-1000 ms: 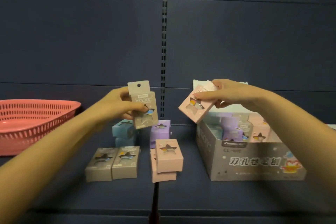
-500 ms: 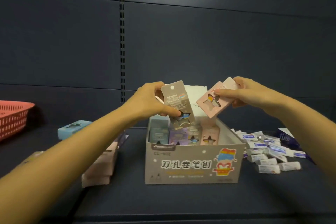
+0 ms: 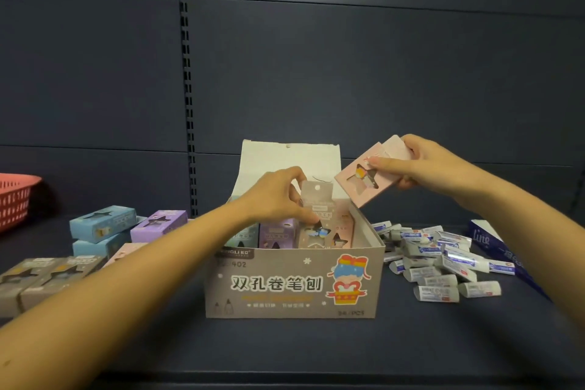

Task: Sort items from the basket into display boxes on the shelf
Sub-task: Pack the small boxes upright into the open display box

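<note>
While left fingers pinch a grey pack inside box rim, right fingers hold a pink pack.

"双孔卷笔刨", "402" on display box

Dark navy back wall, slotted metal upright, matching shelf deck, dim light

basket: cut by the left edge, only its right end shows
grey boxes on the shelf: partly behind the left forearm, one cut by the edge
display box: left front corner hidden by that forearm; small print blurred
held pink box: far end under the right hand
blue carton: lower part behind the right forearm (only "line" reads)
erasers: labels too small to read
</note>
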Demonstrator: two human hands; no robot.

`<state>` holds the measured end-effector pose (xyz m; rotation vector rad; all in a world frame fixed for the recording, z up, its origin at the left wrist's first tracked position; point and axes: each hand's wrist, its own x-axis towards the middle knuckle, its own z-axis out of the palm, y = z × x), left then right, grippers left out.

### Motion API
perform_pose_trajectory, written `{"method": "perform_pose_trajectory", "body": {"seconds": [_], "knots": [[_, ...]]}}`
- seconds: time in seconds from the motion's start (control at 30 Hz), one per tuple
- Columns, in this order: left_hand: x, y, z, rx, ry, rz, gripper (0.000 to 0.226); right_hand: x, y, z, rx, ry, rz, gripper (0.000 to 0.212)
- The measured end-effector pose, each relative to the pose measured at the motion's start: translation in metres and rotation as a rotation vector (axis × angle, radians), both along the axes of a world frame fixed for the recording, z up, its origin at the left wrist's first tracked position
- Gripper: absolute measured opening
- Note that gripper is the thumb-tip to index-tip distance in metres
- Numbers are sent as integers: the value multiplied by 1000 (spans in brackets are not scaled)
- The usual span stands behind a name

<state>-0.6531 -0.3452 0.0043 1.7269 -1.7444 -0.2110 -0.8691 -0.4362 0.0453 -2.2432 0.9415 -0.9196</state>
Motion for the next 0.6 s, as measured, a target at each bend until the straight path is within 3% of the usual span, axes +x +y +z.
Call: {"method": "perform_pose_trajectory", "body": {"seconds": [0.13,0.3,0.5,0.6], "knots": [[0,-12,-7,77,-175,27,46,-3,-4,0,-32,29,25,34],[4,-13,-5,42,-602,145,55,-1,-3,-2,-116,140,104,37],[0,-12,-5,0,-803,153,61,17,-2,-13,-216,366,199,45],[3,-10,-2,-11,-884,174,59,25,-1,-18,-312,565,145,61]]}}
